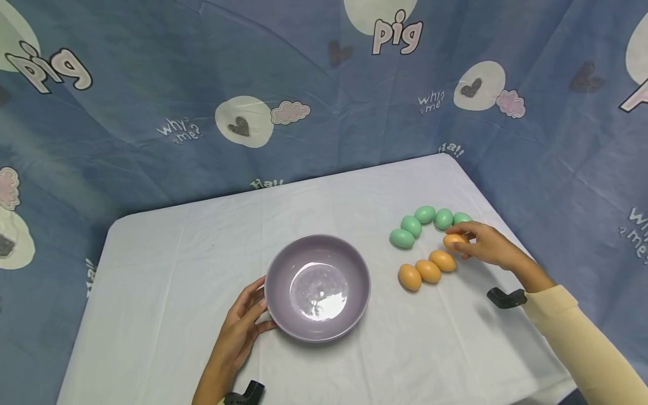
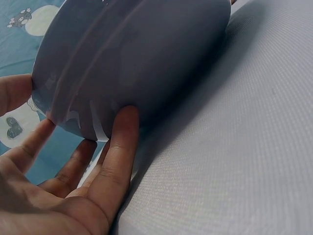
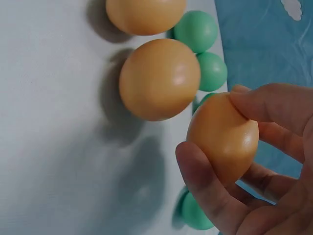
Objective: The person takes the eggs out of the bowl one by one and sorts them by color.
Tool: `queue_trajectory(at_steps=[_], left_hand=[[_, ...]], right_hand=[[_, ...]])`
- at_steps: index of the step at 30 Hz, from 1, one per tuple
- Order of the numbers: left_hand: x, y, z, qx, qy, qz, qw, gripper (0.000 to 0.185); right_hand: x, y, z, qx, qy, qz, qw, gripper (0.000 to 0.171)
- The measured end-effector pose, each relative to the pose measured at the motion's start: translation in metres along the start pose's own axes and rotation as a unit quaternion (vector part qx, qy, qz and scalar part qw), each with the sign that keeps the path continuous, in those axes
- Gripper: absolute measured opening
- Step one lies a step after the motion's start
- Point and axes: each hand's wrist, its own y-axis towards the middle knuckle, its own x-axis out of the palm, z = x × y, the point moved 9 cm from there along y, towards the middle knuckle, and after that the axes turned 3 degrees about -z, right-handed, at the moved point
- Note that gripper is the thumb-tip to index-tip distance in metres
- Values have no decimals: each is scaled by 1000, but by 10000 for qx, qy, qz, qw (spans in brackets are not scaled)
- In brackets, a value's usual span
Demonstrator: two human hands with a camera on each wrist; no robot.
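Note:
A purple bowl (image 1: pixel 317 287) (image 2: pixel 137 54) stands empty near the middle of the white table (image 1: pixel 167 270). My left hand (image 1: pixel 255 316) (image 2: pixel 98 181) lies against its left outer wall, fingers straight and thumb by the rim. My right hand (image 1: pixel 473 241) pinches an orange egg (image 1: pixel 454 240) (image 3: pixel 225 137) between thumb (image 3: pixel 198 171) and fingers, just above the cloth. Three more orange eggs (image 1: pixel 428 270) (image 3: pixel 159 78) lie in a row to its left. Several green eggs (image 1: pixel 425 214) (image 3: pixel 195 30) curve in an arc behind them.
A blue printed cloth (image 1: pixel 152 84) hangs behind and beside the table. The table's right edge (image 1: pixel 498 225) runs close to the eggs. Black wrist mounts (image 1: pixel 506 298) show at both arms. Bare tablecloth lies left of the bowl and in front of it.

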Motion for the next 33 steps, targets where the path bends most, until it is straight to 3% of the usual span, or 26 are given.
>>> queue_trajectory(at_steps=[16, 33], left_hand=[[1, 0, 3, 31, -183, -69, 9998, 54], [0, -1, 1, -11, -100, -76, 9999, 54]], right_hand=[[9, 10, 17, 231, -300, 26, 9993, 37], [19, 9, 26, 550, -92, -101, 9984, 38]])
